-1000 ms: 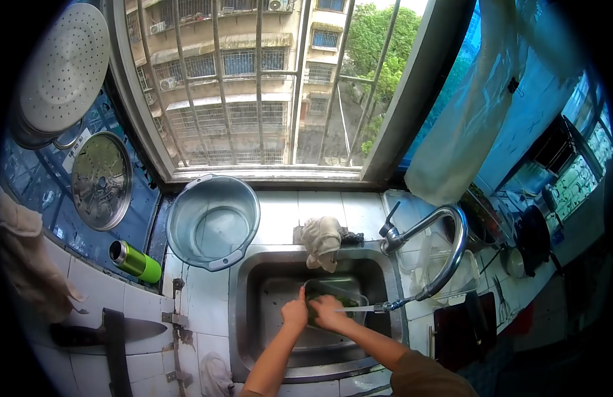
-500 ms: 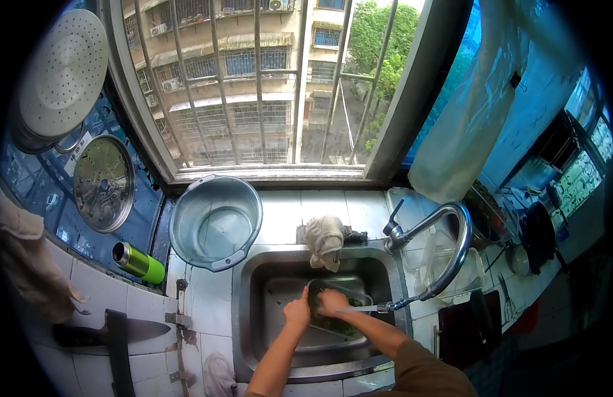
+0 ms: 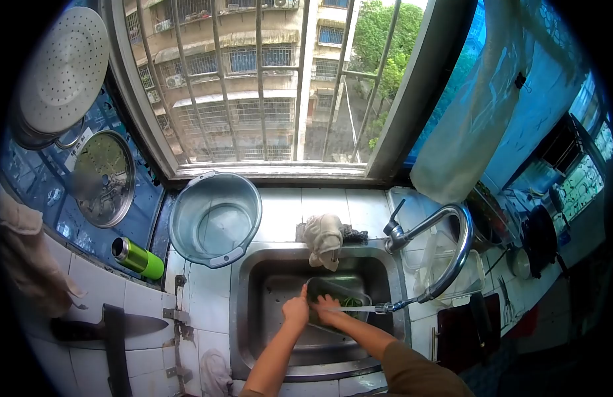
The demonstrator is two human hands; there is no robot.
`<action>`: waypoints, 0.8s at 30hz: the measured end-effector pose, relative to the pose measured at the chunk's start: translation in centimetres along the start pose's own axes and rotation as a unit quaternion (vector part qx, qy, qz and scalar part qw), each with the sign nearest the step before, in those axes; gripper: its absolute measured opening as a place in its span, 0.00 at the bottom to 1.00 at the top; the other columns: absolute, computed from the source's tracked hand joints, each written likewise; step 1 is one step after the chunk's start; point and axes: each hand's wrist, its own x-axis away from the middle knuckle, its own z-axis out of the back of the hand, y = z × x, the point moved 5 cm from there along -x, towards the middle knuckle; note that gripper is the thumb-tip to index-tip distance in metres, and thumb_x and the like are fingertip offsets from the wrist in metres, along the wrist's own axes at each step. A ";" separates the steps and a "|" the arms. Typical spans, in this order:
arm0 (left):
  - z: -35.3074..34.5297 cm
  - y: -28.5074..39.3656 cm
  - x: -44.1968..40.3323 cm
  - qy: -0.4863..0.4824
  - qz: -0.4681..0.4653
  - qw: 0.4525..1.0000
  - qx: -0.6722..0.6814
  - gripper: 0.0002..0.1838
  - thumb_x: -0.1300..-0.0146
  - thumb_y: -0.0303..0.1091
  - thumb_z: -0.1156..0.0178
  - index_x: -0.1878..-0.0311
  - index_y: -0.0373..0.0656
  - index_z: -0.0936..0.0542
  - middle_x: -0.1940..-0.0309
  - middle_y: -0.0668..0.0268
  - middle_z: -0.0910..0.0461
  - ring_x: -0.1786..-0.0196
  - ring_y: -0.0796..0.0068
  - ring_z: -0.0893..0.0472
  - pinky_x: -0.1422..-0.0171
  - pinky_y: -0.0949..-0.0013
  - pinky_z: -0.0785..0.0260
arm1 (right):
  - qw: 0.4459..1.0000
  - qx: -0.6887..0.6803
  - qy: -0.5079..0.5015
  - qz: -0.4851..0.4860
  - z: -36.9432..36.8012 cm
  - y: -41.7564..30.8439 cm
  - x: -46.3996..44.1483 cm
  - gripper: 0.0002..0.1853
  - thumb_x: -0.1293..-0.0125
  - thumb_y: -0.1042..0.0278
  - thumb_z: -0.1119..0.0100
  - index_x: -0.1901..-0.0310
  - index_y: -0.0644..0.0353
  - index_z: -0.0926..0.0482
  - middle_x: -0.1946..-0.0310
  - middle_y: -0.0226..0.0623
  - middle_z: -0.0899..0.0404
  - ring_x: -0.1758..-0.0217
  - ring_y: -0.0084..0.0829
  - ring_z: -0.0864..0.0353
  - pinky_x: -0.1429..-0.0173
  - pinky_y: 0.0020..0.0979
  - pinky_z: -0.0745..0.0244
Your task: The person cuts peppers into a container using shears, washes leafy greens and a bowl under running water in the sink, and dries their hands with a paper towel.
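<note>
In the sink (image 3: 267,344) sits a dark, see-through rectangular container (image 3: 339,289), tilted, with leafy greens (image 3: 351,304) inside. My left hand (image 3: 295,309) grips the container's left rim, its thumb or a finger pointing up along the edge. Inside the container, my right hand (image 3: 327,308) reaches down with its fingers apart, left of the greens; the fingertips are partly hidden. Water runs from the curved faucet (image 3: 462,228) across the right wrist into the container.
A grey plastic basin (image 3: 247,248) stands left behind the sink. A cloth (image 3: 323,238) hangs over the sink's back edge. At left are a green bottle (image 3: 144,260) and a knife (image 3: 144,324) on a wall rack. A dark cutting board (image 3: 455,337) lies at right.
My right hand has drawn back slightly toward the left within the container, its fingers more spread, and more greens show at right. My left hand stays on the rim.
</note>
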 end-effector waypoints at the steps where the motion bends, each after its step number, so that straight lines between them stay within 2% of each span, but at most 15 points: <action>1: -0.3 -0.1 -0.2 0.019 0.001 1.000 0.010 0.32 0.45 0.30 0.54 0.35 0.59 0.45 0.71 0.55 0.21 0.69 0.59 0.20 0.63 0.60 0.28 | 1.000 -0.003 -0.001 0.001 -0.6 -0.2 -0.7 0.18 0.50 0.67 0.45 0.54 0.53 0.26 0.49 0.42 0.35 0.45 0.44 0.36 0.50 0.40 0.32; 3: -0.7 -0.4 0.0 0.032 0.001 0.999 0.015 0.32 0.46 0.29 0.54 0.36 0.60 0.43 0.73 0.54 0.21 0.70 0.58 0.20 0.64 0.59 0.29 | 0.996 0.087 -0.025 -0.013 -2.1 -0.4 -1.8 0.23 0.55 0.66 0.42 0.52 0.52 0.27 0.48 0.44 0.36 0.48 0.46 0.34 0.48 0.40 0.33; 6: -0.3 -0.2 -0.1 0.037 -0.001 0.999 0.024 0.32 0.47 0.29 0.54 0.36 0.60 0.43 0.73 0.54 0.21 0.70 0.57 0.20 0.64 0.58 0.29 | 0.996 0.003 -0.063 -0.061 -2.2 0.7 -3.3 0.18 0.51 0.71 0.46 0.54 0.55 0.26 0.48 0.45 0.37 0.45 0.47 0.37 0.50 0.41 0.31; 7: -0.4 -0.2 -0.1 0.038 0.001 0.999 0.025 0.32 0.47 0.29 0.54 0.36 0.60 0.43 0.73 0.54 0.21 0.70 0.57 0.20 0.64 0.59 0.29 | 0.996 -0.068 -0.036 -0.042 -1.2 1.1 -3.0 0.16 0.52 0.66 0.44 0.59 0.57 0.24 0.54 0.48 0.30 0.50 0.47 0.31 0.50 0.41 0.31; 8: -0.4 -0.3 -0.1 0.038 0.003 0.999 0.026 0.32 0.47 0.29 0.54 0.36 0.60 0.43 0.73 0.54 0.21 0.70 0.58 0.20 0.64 0.59 0.29 | 0.996 -0.069 -0.035 -0.041 0.8 1.3 -2.5 0.16 0.52 0.66 0.44 0.59 0.57 0.24 0.54 0.48 0.30 0.50 0.47 0.31 0.50 0.41 0.31; 10: -0.2 -0.3 -0.1 0.026 0.003 1.000 0.011 0.32 0.46 0.30 0.55 0.35 0.60 0.44 0.72 0.55 0.21 0.69 0.59 0.20 0.64 0.60 0.28 | 0.989 -0.124 -0.071 -0.039 3.9 1.4 -0.8 0.19 0.54 0.59 0.41 0.60 0.58 0.25 0.63 0.48 0.24 0.56 0.46 0.25 0.50 0.40 0.31; 11: -0.2 -0.2 0.0 0.013 0.003 1.000 -0.002 0.31 0.44 0.31 0.56 0.35 0.59 0.46 0.71 0.57 0.21 0.69 0.61 0.20 0.64 0.61 0.28 | 0.993 -0.108 -0.042 -0.033 4.9 1.5 0.1 0.22 0.55 0.54 0.41 0.60 0.58 0.26 0.67 0.47 0.22 0.59 0.44 0.23 0.51 0.40 0.31; 17: 0.0 -0.1 0.0 0.012 0.009 1.000 -0.001 0.31 0.44 0.31 0.56 0.35 0.60 0.46 0.71 0.57 0.21 0.69 0.61 0.20 0.64 0.61 0.28 | 0.979 -0.158 0.020 -0.129 9.6 0.8 4.4 0.16 0.51 0.57 0.44 0.64 0.59 0.27 0.65 0.47 0.23 0.58 0.45 0.24 0.53 0.42 0.31; 18: -0.1 -0.1 0.0 0.010 0.009 1.000 -0.001 0.31 0.44 0.31 0.56 0.35 0.60 0.46 0.71 0.57 0.21 0.69 0.61 0.20 0.64 0.61 0.28 | 0.979 -0.159 0.018 -0.130 8.8 1.2 4.3 0.16 0.51 0.57 0.44 0.64 0.59 0.27 0.65 0.47 0.23 0.58 0.45 0.24 0.53 0.42 0.31; 20: -0.2 0.0 -0.1 0.009 0.004 1.000 -0.002 0.31 0.43 0.31 0.56 0.35 0.59 0.47 0.71 0.57 0.21 0.68 0.62 0.20 0.64 0.61 0.28 | 0.987 -0.131 0.062 -0.068 6.9 1.7 3.8 0.15 0.50 0.58 0.45 0.65 0.59 0.28 0.65 0.45 0.23 0.58 0.46 0.25 0.54 0.42 0.31; 24: -1.3 -0.2 0.0 0.033 0.003 0.999 0.010 0.32 0.45 0.30 0.55 0.35 0.62 0.45 0.74 0.56 0.21 0.71 0.59 0.20 0.65 0.59 0.28 | 0.981 -0.160 0.099 -0.045 6.8 1.1 3.8 0.14 0.50 0.59 0.46 0.65 0.59 0.28 0.64 0.44 0.23 0.57 0.45 0.25 0.54 0.43 0.31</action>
